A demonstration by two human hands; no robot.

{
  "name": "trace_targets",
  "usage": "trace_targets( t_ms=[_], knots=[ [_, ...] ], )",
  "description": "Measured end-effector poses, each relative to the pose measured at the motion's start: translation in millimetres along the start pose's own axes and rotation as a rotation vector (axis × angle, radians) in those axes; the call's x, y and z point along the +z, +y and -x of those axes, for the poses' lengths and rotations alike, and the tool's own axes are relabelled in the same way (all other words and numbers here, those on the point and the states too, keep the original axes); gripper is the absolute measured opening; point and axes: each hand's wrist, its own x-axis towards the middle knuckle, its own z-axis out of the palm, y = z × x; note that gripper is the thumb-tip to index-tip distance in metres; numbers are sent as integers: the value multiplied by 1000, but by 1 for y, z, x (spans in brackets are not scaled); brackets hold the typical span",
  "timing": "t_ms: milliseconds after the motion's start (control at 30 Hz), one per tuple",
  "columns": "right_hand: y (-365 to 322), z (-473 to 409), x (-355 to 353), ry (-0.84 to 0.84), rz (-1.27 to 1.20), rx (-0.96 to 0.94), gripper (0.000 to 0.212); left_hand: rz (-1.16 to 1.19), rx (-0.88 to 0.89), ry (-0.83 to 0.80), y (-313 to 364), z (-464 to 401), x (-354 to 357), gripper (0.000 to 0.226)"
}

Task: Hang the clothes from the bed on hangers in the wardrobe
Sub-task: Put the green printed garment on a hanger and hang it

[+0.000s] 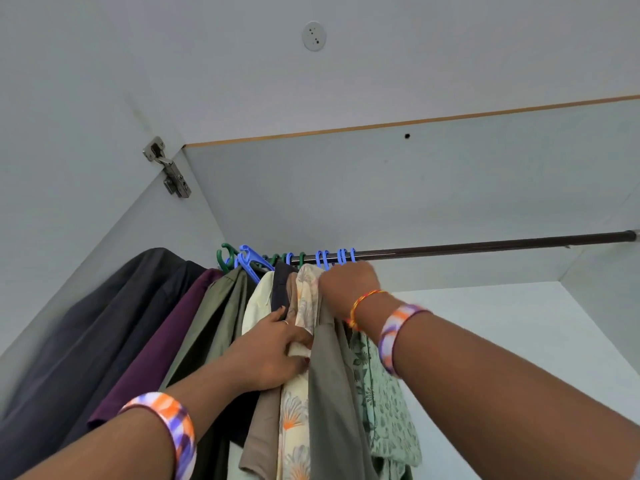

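A dark rod [485, 245] runs across the wardrobe, with several blue and green hangers [325, 259] hooked on its left part. Several garments hang there: dark grey, purple [156, 344], olive, cream, a floral cream one [294, 420], a grey-olive one [332, 393] and a green leaf-print one [388, 410]. My left hand [273, 355] pinches the floral cream fabric between the hanging clothes. My right hand [346, 285] reaches up just under the rod, its fingers curled at the rightmost blue hanger hooks; the grip itself is hidden behind the hand.
The white wardrobe side wall with a metal door hinge [168, 168] is at the left. The rod's right half carries no hangers, with the white back wall [519, 323] behind it. A shelf panel [381, 185] sits overhead.
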Motion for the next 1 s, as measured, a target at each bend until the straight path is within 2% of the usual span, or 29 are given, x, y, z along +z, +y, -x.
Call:
trace_targets(
  t_ms=[33, 100, 167, 267, 333, 400, 467, 567, 667, 767, 933, 1000],
  knots=[
    [-10, 9, -6, 90, 77, -68, 30, 79, 15, 50, 0, 2, -2, 27],
    [-28, 26, -16, 265, 55, -207, 26, 257, -39, 230, 3, 8, -6, 15],
    [-43, 41, -24, 364, -23, -295, 24, 329, -148, 393, 1, 14, -10, 18],
    [-59, 60, -26, 417, -160, -316, 23, 300, -243, 413, 3, 32, -21, 26],
    [-68, 77, -29, 418, -326, -287, 21, 204, -264, 357, 6, 53, -32, 27],
    [-79, 95, -30, 400, -521, -267, 20, 71, -259, 277, 8, 82, -43, 16],
    [-93, 114, -30, 393, -694, -269, 21, -56, -234, 145, 15, 117, -55, 13],
    [-126, 144, -28, 359, -897, -287, 20, -156, -298, -39, 30, 172, -81, 14],
    [-171, 179, -32, 288, -1110, -313, 20, -184, -429, -132, 44, 227, -109, 24],
    [-225, 217, -50, 167, -1308, -368, 21, -238, -616, -281, 57, 289, -133, 19],
    [-308, 282, -104, -5, -1508, -563, 24, -309, -979, -500, 81, 387, -184, 28],
    [-336, 314, -137, -42, -1550, -664, 24, -345, -1131, -555, 106, 433, -212, 22]
  ],
)
